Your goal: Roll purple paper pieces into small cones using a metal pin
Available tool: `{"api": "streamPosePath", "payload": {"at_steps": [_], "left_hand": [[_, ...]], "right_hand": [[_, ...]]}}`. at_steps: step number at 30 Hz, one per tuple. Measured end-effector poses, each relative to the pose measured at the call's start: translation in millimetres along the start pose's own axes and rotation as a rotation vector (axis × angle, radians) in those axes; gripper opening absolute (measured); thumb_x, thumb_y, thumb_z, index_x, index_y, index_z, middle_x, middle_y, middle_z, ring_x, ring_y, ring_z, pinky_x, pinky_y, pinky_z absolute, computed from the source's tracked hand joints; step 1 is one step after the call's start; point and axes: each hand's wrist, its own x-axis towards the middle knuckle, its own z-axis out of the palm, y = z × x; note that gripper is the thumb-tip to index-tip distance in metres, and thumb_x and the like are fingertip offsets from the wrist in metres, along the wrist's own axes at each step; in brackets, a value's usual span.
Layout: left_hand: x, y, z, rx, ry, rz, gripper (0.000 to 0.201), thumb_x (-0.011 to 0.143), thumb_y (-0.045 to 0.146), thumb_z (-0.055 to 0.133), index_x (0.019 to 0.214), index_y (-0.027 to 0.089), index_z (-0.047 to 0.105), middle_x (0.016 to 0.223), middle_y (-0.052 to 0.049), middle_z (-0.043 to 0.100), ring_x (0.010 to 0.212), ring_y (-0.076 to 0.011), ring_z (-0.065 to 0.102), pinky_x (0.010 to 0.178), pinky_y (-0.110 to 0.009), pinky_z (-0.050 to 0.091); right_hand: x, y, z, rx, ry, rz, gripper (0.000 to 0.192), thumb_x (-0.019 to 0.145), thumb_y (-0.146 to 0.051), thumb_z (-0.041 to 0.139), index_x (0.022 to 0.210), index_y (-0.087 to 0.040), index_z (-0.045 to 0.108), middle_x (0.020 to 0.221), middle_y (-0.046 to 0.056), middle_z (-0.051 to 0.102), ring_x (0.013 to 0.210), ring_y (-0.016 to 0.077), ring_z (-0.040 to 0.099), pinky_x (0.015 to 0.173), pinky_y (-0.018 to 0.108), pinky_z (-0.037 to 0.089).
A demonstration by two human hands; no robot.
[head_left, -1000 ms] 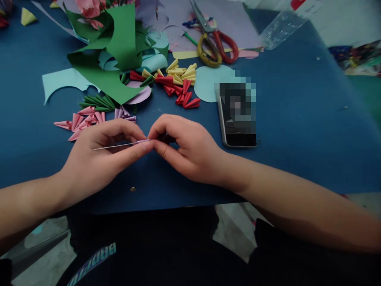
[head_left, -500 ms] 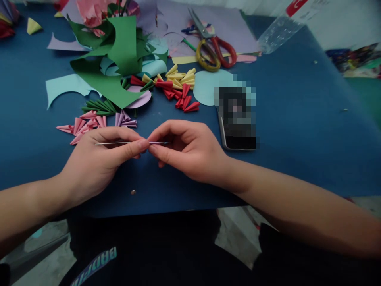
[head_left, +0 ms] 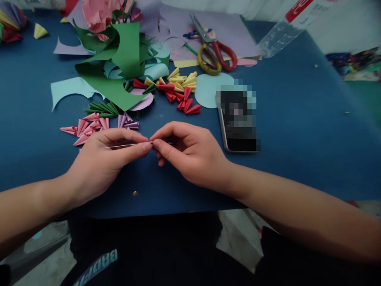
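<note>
My left hand [head_left: 104, 159] and my right hand [head_left: 190, 153] meet fingertip to fingertip above the near part of the table. Between thumb and forefinger, my left hand pinches a thin pale stick [head_left: 119, 146] whose free end points left. A sliver of purple paper [head_left: 151, 142] shows where the two pinches meet, and my right thumb and forefinger close on it; the fingers hide most of it. Just beyond my left hand lie small rolled paper cones: pink cones [head_left: 92, 129], purple cones [head_left: 128, 121] and green cones [head_left: 102, 109].
Red cones [head_left: 187, 101] and yellow cones [head_left: 181, 81] lie farther back. Green paper scraps [head_left: 127, 51], scissors [head_left: 212, 51], a pale blue paper circle [head_left: 205, 89] and a phone [head_left: 239, 127] rest on the blue table [head_left: 297, 119]. A plastic bottle [head_left: 279, 37] lies at the back right.
Both hands stay together, with the right fingertips rolled slightly round the stick. Less purple paper shows now, and the stick's left end tilts lower. The whole view has shifted slightly.
</note>
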Motion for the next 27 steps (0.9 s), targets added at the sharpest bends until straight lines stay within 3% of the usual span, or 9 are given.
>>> {"api": "streamPosePath", "payload": {"at_steps": [3, 9, 13, 22, 27], "left_hand": [[0.5, 0.2, 0.2, 0.018, 0.013, -0.008, 0.031, 0.067, 0.034, 0.113, 0.089, 0.029, 0.091, 0.094, -0.001, 0.088, 0.094, -0.0223, 0.084, 0.085, -0.029, 0.069], [-3.1, 9.3, 4.2, 0.262, 0.011, 0.191, 0.012, 0.079, 0.029, 0.1, 0.085, 0.027, 0.09, 0.094, -0.002, 0.087, 0.092, -0.0238, 0.083, 0.084, -0.03, 0.069], [-3.8, 12.5, 7.2, 0.345, -0.018, 0.277, 0.003, 0.084, 0.022, 0.088, 0.083, 0.024, 0.086, 0.09, -0.001, 0.084, 0.087, -0.0193, 0.08, 0.077, -0.024, 0.066], [-0.7, 10.8, 6.1, 0.345, -0.057, 0.329, 0.01, 0.085, 0.014, 0.085, 0.081, 0.024, 0.086, 0.093, -0.001, 0.085, 0.091, -0.0173, 0.079, 0.078, -0.022, 0.064], [-0.9, 6.1, 3.2, 0.235, -0.034, 0.327, 0.019, 0.085, 0.009, 0.087, 0.083, 0.028, 0.088, 0.094, 0.002, 0.084, 0.092, -0.0154, 0.078, 0.082, -0.021, 0.063]], "right_hand": [[1.2, 2.5, -2.1, -0.098, 0.005, -0.057, 0.014, 0.104, -0.029, 0.078, 0.101, -0.016, 0.077, 0.092, 0.003, 0.08, 0.07, 0.012, 0.074, 0.063, 0.023, 0.063], [4.9, 10.6, -11.8, -0.612, -0.027, -0.54, 0.015, 0.108, -0.016, 0.065, 0.104, -0.016, 0.08, 0.102, 0.01, 0.08, 0.094, 0.0202, 0.075, 0.084, 0.035, 0.064], [3.2, 11.5, -13.2, -0.82, -0.015, -0.705, 0.018, 0.11, -0.013, 0.062, 0.101, -0.016, 0.077, 0.101, 0.011, 0.076, 0.094, 0.0229, 0.071, 0.086, 0.039, 0.063], [1.6, 12.5, -13.0, -0.714, -0.016, -0.623, 0.014, 0.108, -0.011, 0.068, 0.1, -0.014, 0.079, 0.099, 0.009, 0.078, 0.091, 0.0191, 0.075, 0.081, 0.032, 0.064], [1.6, 8.2, -11.5, -0.67, 0.027, -0.574, 0.013, 0.108, -0.014, 0.068, 0.101, -0.016, 0.078, 0.097, 0.007, 0.079, 0.09, 0.0188, 0.076, 0.084, 0.033, 0.065]]}}
